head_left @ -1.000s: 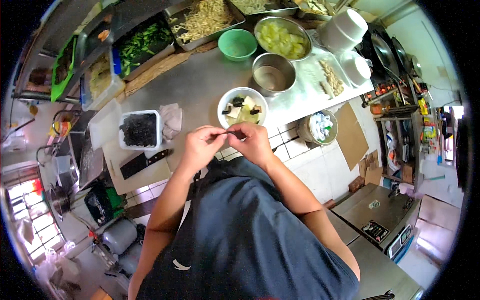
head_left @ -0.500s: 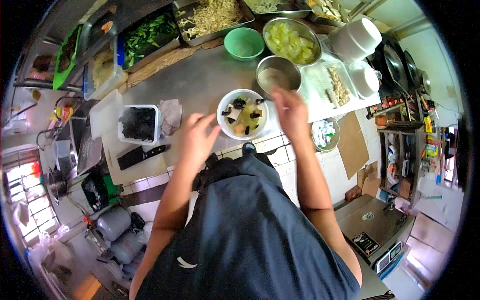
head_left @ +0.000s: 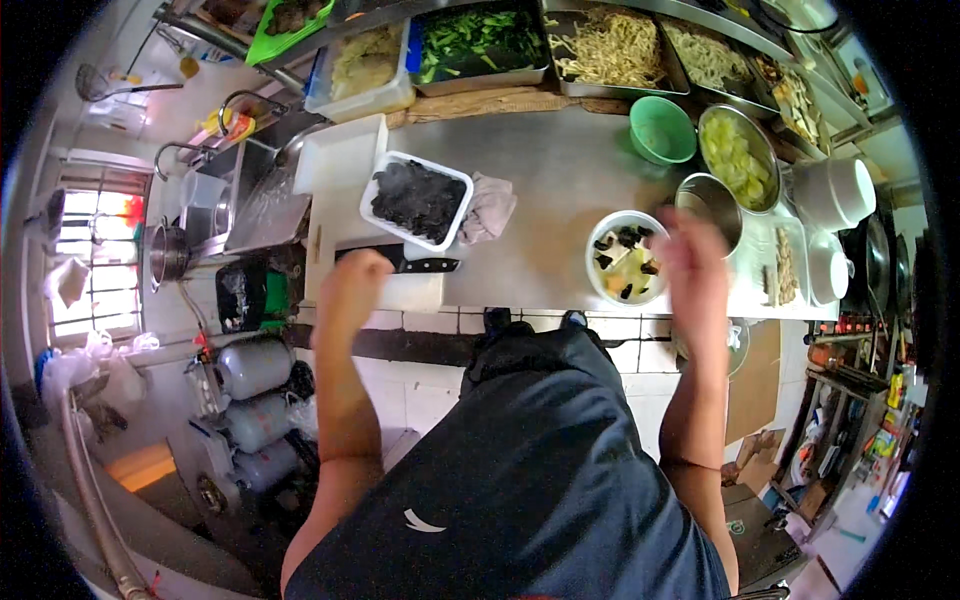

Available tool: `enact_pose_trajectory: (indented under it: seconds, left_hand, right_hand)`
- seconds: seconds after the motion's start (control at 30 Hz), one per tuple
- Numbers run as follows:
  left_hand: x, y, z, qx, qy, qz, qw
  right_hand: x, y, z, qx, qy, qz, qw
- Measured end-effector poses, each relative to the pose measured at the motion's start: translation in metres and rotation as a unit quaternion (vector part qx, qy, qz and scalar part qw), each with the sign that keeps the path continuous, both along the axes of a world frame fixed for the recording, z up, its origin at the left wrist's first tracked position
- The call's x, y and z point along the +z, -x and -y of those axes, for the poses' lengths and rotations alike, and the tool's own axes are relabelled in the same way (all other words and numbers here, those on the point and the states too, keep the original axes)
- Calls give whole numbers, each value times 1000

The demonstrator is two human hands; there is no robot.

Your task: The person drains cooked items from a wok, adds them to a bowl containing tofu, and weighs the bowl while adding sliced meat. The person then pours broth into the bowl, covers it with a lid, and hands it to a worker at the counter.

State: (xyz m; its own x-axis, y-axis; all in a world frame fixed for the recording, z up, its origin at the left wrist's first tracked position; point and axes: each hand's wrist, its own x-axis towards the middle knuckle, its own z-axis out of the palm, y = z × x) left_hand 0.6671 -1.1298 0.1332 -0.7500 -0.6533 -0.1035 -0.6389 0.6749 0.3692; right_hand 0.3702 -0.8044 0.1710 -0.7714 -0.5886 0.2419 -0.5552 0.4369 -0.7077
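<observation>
My left hand [head_left: 352, 285] is low at the counter's front edge, over the white cutting board [head_left: 335, 185]. Its fingers are curled and I see nothing in it. It covers the blade end of a black-handled knife [head_left: 425, 265]. My right hand [head_left: 690, 262] is blurred by motion, fingers spread and holding nothing. It hovers just right of a white bowl [head_left: 612, 285] holding pale pieces and dark fungus. A white tray of dark fungus [head_left: 417, 200] sits behind the knife, with a crumpled cloth [head_left: 488, 205] beside it.
A steel bowl [head_left: 712, 200], a green bowl [head_left: 662, 130] and a steel bowl of yellow-green vegetables [head_left: 740, 155] stand behind the right hand. Trays of noodles [head_left: 610, 45] and greens [head_left: 480, 45] line the back. A sink [head_left: 250, 195] lies left, white pots [head_left: 835, 190] right.
My hands, together at my chest a second ago, have parted. The left went down-left to the knife and board; the right stays by the white bowl. The view swung left.
</observation>
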Motion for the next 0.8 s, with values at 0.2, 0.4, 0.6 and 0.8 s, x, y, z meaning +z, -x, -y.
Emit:
enact_pose_trajectory:
  seconds: [0.2, 0.4, 0.6, 0.8]
  left_hand:
    - [-18, 81, 2, -20, -38, -143, 989]
    - [-59, 145, 27, -114, 38, -61, 991]
    - [-80, 154, 44, -134, 47, -32, 989]
    - [-60, 123, 50, 88, -381, -235, 890]
  right_hand:
    - [-35, -83, 34, 70, -112, 72, 989]
    - [-34, -111, 27, 90, -120, 76, 986]
    - [-43, -115, 7, 5, -92, 93, 991]
    - [-37, -104, 9, -5, -77, 106, 991]
